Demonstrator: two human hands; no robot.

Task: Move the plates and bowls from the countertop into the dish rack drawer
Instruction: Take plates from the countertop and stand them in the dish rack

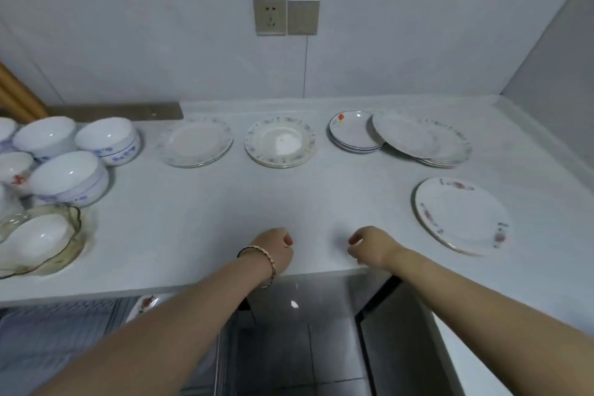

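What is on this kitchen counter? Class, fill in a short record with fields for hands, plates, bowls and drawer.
Left hand: curled, empty, at the countertop edge
Right hand: curled, empty, at the same edge
Plates: four groups along the back; red-patterned plate alone, right
Bowls: clustered far left; blue-patterned bowl, glass bowl in front
Dish rack drawer: open below left, one plate showing
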